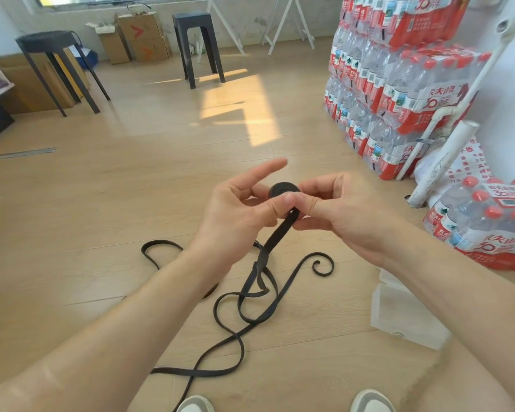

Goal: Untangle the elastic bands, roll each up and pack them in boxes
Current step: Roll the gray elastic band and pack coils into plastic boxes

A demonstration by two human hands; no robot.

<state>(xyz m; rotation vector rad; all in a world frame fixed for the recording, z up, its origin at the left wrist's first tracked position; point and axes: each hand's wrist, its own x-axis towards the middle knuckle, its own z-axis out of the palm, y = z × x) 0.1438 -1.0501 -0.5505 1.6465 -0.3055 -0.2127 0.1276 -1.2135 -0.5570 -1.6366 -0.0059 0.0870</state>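
A small black roll of elastic band (283,189) is held up between both hands at the middle of the view. My left hand (238,209) pinches it with thumb and curled fingers, its index finger sticking out straight. My right hand (336,209) grips the roll from the right, thumb pressed on its front. From the roll the loose black elastic band (259,281) hangs down to the wooden floor, where it lies in looping tangles that reach toward my shoes. A clear plastic box (405,313) lies on the floor under my right forearm.
Shrink-wrapped packs of water bottles (399,84) are stacked along the right, with one pack (488,227) on the floor near my right hand. White pipes (446,162) lean there. Two dark stools (199,43) and cardboard boxes (143,37) stand at the back.
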